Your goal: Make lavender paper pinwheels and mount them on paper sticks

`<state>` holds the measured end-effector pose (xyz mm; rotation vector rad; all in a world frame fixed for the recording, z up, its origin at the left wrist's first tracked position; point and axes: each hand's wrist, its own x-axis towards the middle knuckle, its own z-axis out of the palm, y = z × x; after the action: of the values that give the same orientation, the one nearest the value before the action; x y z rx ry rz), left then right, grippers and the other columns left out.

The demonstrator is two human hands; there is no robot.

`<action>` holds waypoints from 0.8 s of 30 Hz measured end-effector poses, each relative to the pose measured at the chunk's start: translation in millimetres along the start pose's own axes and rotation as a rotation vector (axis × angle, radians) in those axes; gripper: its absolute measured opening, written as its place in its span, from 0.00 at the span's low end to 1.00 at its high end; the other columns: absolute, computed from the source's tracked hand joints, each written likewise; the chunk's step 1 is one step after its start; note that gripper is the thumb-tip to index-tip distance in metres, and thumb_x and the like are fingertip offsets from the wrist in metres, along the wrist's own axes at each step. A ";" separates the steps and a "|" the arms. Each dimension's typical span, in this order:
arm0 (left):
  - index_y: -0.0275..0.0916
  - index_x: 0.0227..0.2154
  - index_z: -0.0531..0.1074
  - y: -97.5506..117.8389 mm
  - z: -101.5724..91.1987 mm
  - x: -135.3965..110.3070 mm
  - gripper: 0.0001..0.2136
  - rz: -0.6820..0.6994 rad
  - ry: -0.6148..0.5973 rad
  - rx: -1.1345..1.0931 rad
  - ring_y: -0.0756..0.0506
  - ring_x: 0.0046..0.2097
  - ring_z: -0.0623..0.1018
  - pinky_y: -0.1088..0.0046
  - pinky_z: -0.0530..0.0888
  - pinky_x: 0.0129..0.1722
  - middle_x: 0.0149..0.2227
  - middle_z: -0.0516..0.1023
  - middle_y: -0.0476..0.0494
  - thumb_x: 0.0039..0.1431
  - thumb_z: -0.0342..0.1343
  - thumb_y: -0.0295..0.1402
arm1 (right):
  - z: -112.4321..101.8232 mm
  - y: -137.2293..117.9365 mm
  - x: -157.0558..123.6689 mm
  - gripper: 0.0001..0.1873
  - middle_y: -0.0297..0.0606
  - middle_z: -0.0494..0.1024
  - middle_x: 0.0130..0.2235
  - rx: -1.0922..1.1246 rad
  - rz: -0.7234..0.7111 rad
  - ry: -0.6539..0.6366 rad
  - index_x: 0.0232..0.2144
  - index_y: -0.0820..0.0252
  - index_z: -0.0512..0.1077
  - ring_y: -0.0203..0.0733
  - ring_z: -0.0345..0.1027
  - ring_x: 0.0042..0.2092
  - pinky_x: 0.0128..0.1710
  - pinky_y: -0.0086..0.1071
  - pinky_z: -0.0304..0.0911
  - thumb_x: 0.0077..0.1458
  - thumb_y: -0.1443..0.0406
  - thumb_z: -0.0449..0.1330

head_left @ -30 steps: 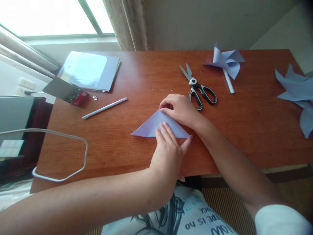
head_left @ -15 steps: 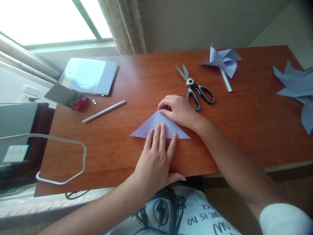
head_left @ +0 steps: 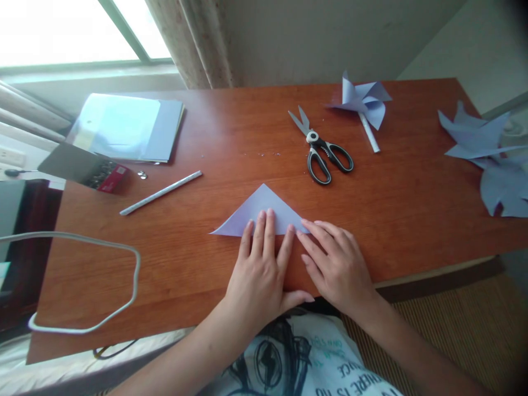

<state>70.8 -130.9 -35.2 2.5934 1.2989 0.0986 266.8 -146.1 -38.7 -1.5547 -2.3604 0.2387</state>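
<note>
A sheet of pale purple paper [head_left: 264, 201], folded into a triangle, lies on the wooden table with its long edge toward me. My left hand [head_left: 264, 264] rests flat on the middle of that edge, fingers spread, pressing the paper down. At the triangle's right corner, the fingertips of my right hand [head_left: 338, 261] touch the paper; its fingers are stretched out and grip nothing. Black-handled scissors [head_left: 317, 143] lie with parted blades beyond the paper.
A paper pinwheel [head_left: 365, 102] on a white stick lies at the back right, more cut paper pieces [head_left: 474, 137] at the far right. To the left are a rolled paper stick [head_left: 160, 192], a small box [head_left: 86, 168], a stack of paper [head_left: 165, 129] and a white cable [head_left: 136, 264].
My right hand has left the triangle's top point and come down to its right corner, opening its pinch. The left hand stays on the paper. The view has shifted slightly right.
</note>
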 end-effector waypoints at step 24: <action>0.20 0.70 0.45 -82.7 -28.8 -86.6 0.55 -0.088 0.028 0.227 0.24 0.72 0.51 0.41 0.50 0.68 0.71 0.49 0.18 0.57 0.41 0.68 | 9.8 -3.3 -9.4 0.30 0.49 0.68 0.65 -0.090 -0.002 0.037 0.64 0.58 0.63 0.62 0.61 0.63 0.62 0.59 0.60 0.62 0.62 0.60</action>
<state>-50.7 -146.9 -23.3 2.7226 1.5115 -0.0304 264.1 -155.8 -48.4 -1.5832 -2.3737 0.1044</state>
